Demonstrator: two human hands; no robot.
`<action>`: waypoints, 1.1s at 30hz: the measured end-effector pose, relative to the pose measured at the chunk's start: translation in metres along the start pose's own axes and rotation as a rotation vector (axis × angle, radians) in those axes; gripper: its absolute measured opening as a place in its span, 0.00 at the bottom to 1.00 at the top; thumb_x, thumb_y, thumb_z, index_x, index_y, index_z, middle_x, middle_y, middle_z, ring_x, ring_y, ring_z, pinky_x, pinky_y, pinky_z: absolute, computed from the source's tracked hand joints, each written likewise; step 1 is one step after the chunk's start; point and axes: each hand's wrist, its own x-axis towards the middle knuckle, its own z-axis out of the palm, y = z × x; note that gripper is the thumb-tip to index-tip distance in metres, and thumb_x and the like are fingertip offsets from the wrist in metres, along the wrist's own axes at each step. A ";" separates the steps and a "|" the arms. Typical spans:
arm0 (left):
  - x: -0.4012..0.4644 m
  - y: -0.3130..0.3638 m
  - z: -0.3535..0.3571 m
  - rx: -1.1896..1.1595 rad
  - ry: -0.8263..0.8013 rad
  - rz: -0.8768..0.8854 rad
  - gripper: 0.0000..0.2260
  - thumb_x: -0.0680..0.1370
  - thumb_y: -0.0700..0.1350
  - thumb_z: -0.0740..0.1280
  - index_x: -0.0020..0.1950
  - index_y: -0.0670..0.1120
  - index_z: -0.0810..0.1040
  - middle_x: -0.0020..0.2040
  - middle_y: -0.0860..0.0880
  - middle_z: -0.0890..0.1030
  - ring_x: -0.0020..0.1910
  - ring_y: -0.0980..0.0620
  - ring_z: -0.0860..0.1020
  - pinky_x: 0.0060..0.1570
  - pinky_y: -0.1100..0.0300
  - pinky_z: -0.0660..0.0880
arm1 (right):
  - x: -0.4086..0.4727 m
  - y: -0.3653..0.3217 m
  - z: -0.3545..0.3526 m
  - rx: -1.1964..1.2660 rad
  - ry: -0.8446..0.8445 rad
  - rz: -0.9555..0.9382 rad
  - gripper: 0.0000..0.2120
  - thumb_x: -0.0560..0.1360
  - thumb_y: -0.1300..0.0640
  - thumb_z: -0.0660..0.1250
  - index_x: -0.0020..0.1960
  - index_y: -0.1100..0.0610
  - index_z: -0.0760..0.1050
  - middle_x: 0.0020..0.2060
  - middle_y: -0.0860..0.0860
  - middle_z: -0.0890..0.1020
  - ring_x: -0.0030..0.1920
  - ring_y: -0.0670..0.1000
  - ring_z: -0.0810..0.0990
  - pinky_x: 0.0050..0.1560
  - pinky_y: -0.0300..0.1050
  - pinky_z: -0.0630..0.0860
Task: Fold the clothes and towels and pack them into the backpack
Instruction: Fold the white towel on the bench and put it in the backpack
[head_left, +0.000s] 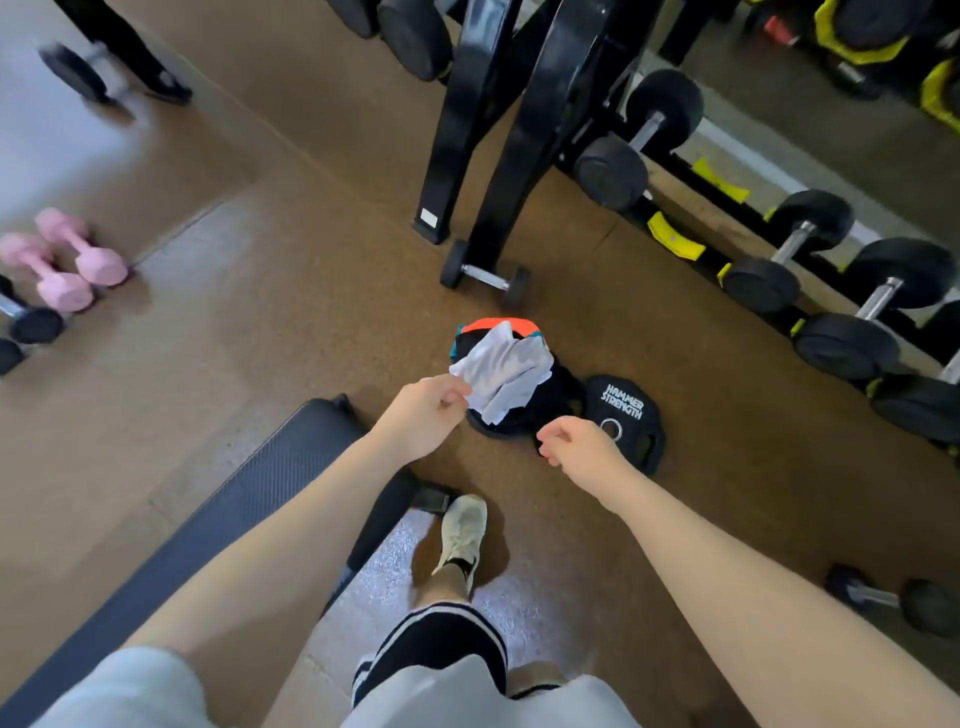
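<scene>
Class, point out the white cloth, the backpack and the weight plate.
white cloth (501, 366), head view, middle of the fabric.
backpack (498, 325), head view, orange top edge.
weight plate (623, 402), head view, lettered face.

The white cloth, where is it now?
In the head view the white cloth lies at centre on the backpack, pinched by the left hand, left of the weight plate.

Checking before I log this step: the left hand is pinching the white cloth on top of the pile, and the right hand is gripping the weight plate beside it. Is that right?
Not quite. In the head view the right hand hangs over the weight plate with loosely curled fingers and holds nothing. The rest stands: the left hand pinches the white cloth on top of the pile.
</scene>
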 end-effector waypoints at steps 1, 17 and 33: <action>0.021 0.004 0.001 -0.005 -0.006 -0.012 0.11 0.78 0.40 0.61 0.59 0.46 0.76 0.54 0.46 0.80 0.50 0.47 0.78 0.47 0.64 0.69 | 0.017 0.001 -0.009 -0.011 -0.001 0.010 0.07 0.79 0.58 0.57 0.48 0.53 0.75 0.48 0.51 0.81 0.50 0.53 0.78 0.54 0.49 0.74; 0.371 -0.120 0.142 0.098 0.093 -0.277 0.12 0.78 0.40 0.59 0.59 0.45 0.76 0.55 0.43 0.80 0.55 0.41 0.76 0.55 0.53 0.73 | 0.427 0.141 0.017 -0.312 0.057 -0.010 0.11 0.79 0.58 0.58 0.54 0.62 0.76 0.51 0.59 0.79 0.51 0.61 0.77 0.51 0.55 0.75; 0.389 -0.175 0.204 0.114 0.047 -0.311 0.11 0.79 0.41 0.59 0.60 0.45 0.75 0.52 0.45 0.81 0.45 0.46 0.77 0.41 0.59 0.70 | 0.495 0.175 0.043 -0.573 0.193 -0.350 0.06 0.76 0.55 0.63 0.48 0.56 0.77 0.48 0.52 0.80 0.55 0.57 0.73 0.48 0.48 0.64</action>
